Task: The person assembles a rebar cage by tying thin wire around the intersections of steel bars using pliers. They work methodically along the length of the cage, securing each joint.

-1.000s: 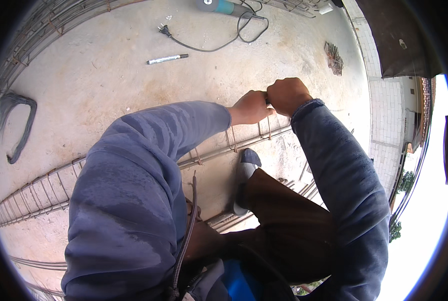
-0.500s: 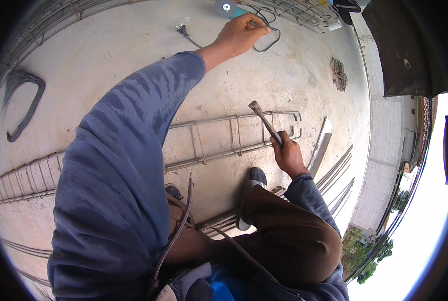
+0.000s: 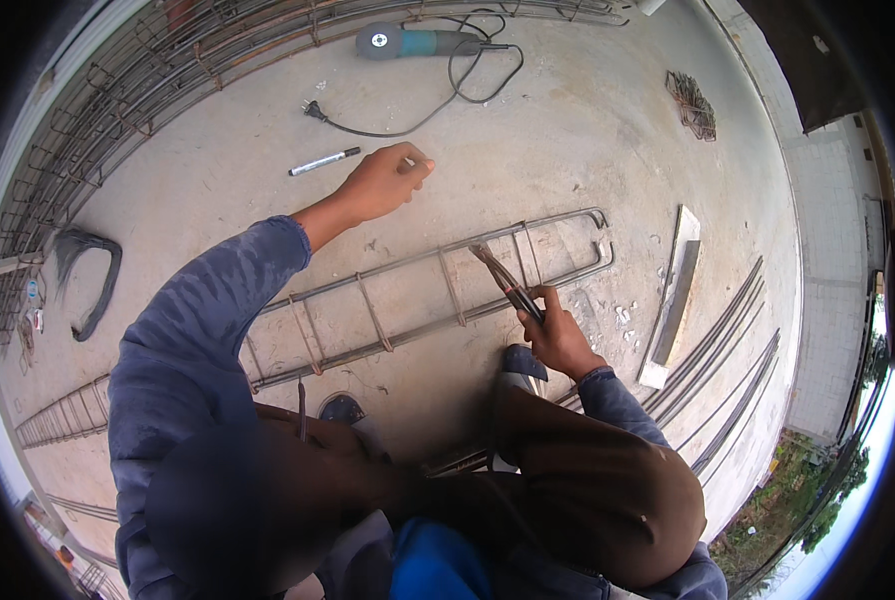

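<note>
My right hand [image 3: 559, 340] is closed around the handles of metal end-cutting pincers [image 3: 509, 284], their head pointing up and left over a long rebar cage [image 3: 375, 312] that lies on the floor. Beyond the cage, my left hand [image 3: 385, 182] hovers with fingertips pressed together; whatever they may pinch is too small to make out. On the concrete next to that wrist is a silver and black marker pen [image 3: 324, 162]. Farther off rests an angle grinder [image 3: 417, 42] with a teal body and dark disc, its plug [image 3: 314, 110] and cord loose on the floor.
More rebar cages [image 3: 147, 95] line the far left edge. A bent bundle of dark tie wire [image 3: 102, 290] lies at left, with a heap of small wire pieces [image 3: 691, 104] at far right. Straight bars [image 3: 712, 340] and a flat board [image 3: 672, 300] lie on the right.
My left hand has drawn back from beside the grinder toward the cage, and the marker pen now shows. My right hand still grips the pincers. The whole view has shifted.
</note>
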`<state>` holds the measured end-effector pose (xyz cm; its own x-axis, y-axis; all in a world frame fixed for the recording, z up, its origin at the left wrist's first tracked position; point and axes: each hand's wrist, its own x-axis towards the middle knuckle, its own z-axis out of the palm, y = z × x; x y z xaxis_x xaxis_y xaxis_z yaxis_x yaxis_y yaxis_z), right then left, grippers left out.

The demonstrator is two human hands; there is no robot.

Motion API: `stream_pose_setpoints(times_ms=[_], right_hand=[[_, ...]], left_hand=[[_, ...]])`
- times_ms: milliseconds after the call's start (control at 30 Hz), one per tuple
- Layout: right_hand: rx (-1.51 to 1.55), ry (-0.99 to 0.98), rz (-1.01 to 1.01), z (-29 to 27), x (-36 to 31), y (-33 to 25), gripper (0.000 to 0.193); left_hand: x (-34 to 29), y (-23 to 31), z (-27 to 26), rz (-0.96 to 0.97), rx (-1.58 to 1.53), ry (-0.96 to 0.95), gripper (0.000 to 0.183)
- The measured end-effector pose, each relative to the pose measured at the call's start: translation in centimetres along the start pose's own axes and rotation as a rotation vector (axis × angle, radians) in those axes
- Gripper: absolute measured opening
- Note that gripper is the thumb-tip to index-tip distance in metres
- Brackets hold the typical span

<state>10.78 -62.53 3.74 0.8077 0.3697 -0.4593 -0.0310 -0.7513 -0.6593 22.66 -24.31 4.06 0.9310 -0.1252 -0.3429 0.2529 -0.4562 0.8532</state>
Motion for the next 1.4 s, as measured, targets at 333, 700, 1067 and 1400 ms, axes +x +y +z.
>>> stream_pose_setpoints(times_ms=[333,700,1067,1400], right_hand=[[1.034,0.067,0.324,0.7,-10.6,9.4,0.029],[0.841,-0.04,0.064,-1.6,-6.0,11.0,0.028],[0.809,-0.568,-0.212,2.9,3.1,-3.6,0.023],[1.046,-1.085,-0.263,17.1,4.1,-11.8,0.026]], left_hand=[[-8.9,6.7,24.3,-0.258,-0.207,-0.609,0.05],[-7.6,7.0,34.2,-0.465,-0.849,0.026,0.033],[-13.9,6.5,19.0,-0.438,-0.52,0.75,0.034],[-24.7,0.4,15.9,-0.578,-0.61,1.351,0.042]])
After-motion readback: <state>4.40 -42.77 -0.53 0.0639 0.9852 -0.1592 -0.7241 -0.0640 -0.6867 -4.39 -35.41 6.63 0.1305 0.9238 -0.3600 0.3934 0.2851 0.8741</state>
